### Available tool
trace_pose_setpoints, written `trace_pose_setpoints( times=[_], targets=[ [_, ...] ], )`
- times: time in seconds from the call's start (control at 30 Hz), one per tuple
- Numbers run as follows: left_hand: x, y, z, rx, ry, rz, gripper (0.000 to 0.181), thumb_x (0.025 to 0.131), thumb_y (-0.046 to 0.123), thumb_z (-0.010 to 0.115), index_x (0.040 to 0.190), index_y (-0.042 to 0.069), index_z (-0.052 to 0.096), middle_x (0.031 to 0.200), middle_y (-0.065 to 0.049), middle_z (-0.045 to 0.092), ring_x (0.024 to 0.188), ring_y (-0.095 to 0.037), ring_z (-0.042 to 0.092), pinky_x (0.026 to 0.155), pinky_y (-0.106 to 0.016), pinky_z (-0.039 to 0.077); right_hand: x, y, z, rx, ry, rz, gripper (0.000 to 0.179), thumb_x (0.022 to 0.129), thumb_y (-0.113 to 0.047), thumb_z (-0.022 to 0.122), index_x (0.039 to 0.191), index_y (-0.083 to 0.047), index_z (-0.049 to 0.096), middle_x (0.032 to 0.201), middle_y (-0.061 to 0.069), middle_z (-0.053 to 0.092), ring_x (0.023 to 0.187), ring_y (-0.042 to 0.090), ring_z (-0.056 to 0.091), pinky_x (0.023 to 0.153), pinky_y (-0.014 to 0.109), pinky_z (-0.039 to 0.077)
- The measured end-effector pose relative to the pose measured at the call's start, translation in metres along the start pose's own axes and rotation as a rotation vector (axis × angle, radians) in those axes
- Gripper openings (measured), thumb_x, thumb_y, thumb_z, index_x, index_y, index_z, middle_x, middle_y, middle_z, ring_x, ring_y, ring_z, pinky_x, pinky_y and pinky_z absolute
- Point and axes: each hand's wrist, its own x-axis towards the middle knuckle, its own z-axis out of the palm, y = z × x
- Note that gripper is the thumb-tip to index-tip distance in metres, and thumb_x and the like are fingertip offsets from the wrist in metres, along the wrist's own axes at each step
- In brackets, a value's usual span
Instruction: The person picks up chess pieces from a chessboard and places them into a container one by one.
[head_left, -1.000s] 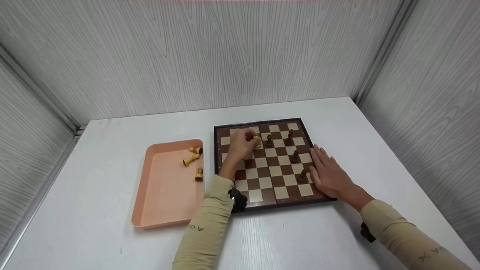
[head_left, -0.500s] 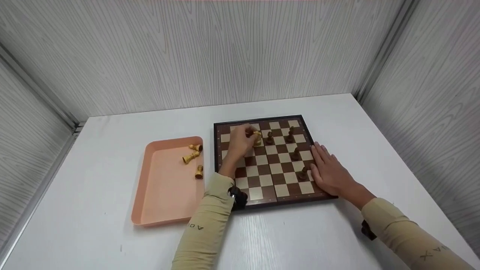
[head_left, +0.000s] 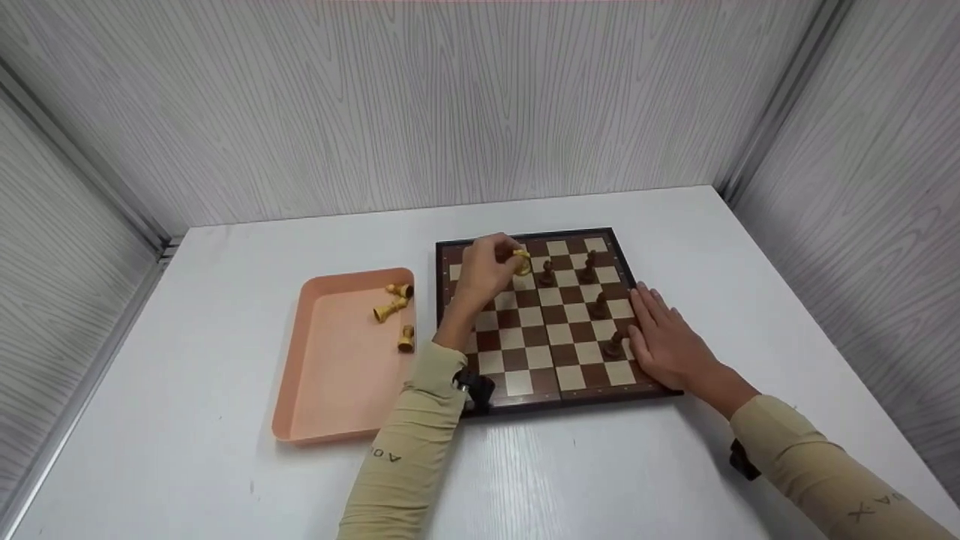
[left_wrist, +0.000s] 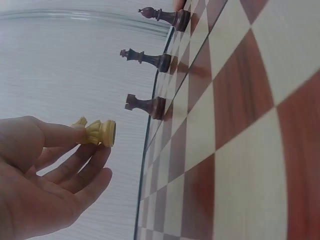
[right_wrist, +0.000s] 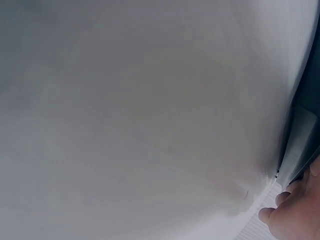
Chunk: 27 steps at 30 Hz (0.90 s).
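The right fingers (right_wrist: 283, 199) lie by a dark board edge (right_wrist: 306, 97), beside blurred white (right_wrist: 125, 125).

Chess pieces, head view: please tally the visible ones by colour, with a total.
Yellow pieces: 4 (3 in the tray, 1 in the left hand)
Dark brown pieces: 4, all on the board
Total: 8

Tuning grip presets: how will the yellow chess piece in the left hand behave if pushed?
The yellow chess piece looks stiff: fingers pinch it without visible denting. Its broad base should steady it; that round rim may let it roll once tipped.
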Motion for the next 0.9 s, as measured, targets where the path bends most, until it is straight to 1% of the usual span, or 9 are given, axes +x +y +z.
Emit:
trace_pose_setpoints(
  times=[0.23, 0.37, 0.53, 0.7, 0.9],
  targets=[
    [-0.006, 0.002, -0.012, 0.008, -0.027, 0.01, 0.014, 0.099, 0.007, 0.066, 0.11, 0.001, 0.072, 0.107, -0.012, 0.07, 0.098, -0.021, 0.066, 0.084, -0.034, 0.055, 0.0, 0.0, -0.001, 0.015, 0.003, 0.002, 0.063, 0.111, -0.028, 0.032, 0.161, 0.006, 0.015, 0.169, 0.023, 0.012, 0.154, 0.043, 0.013, 0.119, 0.062, 0.021],
    [-0.013, 0.0, -0.018, 0.029, -0.025, 0.025, 0.014, 0.098, 0.009, 0.067, 0.11, 0.003, 0.072, 0.108, -0.011, 0.07, 0.101, -0.023, 0.067, 0.084, -0.035, 0.055, -0.001, -0.001, -0.001, 0.012, 0.001, 0.002, 0.063, 0.11, -0.028, 0.032, 0.161, 0.006, 0.015, 0.169, 0.023, 0.012, 0.154, 0.043, 0.014, 0.119, 0.062, 0.022],
    [-0.022, -0.005, -0.025, 0.03, -0.024, 0.048, 0.014, 0.099, 0.008, 0.067, 0.11, 0.002, 0.072, 0.11, -0.012, 0.07, 0.103, -0.025, 0.068, 0.084, -0.036, 0.057, -0.001, -0.001, -0.001, 0.012, -0.005, 0.0, 0.063, 0.11, -0.028, 0.031, 0.161, 0.006, 0.014, 0.169, 0.023, 0.011, 0.154, 0.043, 0.013, 0.119, 0.062, 0.022],
    [-0.029, -0.006, -0.034, 0.034, -0.014, 0.054, 0.014, 0.099, 0.009, 0.067, 0.11, 0.002, 0.072, 0.107, -0.012, 0.071, 0.1, -0.023, 0.067, 0.085, -0.037, 0.055, -0.001, -0.002, -0.002, 0.016, -0.006, -0.003, 0.063, 0.111, -0.028, 0.031, 0.161, 0.006, 0.014, 0.169, 0.023, 0.011, 0.154, 0.043, 0.013, 0.119, 0.063, 0.021],
    [-0.04, -0.009, -0.047, 0.0, 0.016, 0.086, 0.013, 0.099, 0.009, 0.068, 0.11, 0.003, 0.072, 0.105, -0.011, 0.071, 0.099, -0.022, 0.066, 0.084, -0.037, 0.054, -0.002, -0.002, -0.002, 0.014, 0.003, 0.001, 0.063, 0.111, -0.028, 0.031, 0.161, 0.006, 0.014, 0.169, 0.023, 0.012, 0.154, 0.043, 0.014, 0.119, 0.062, 0.021]
  ],
)
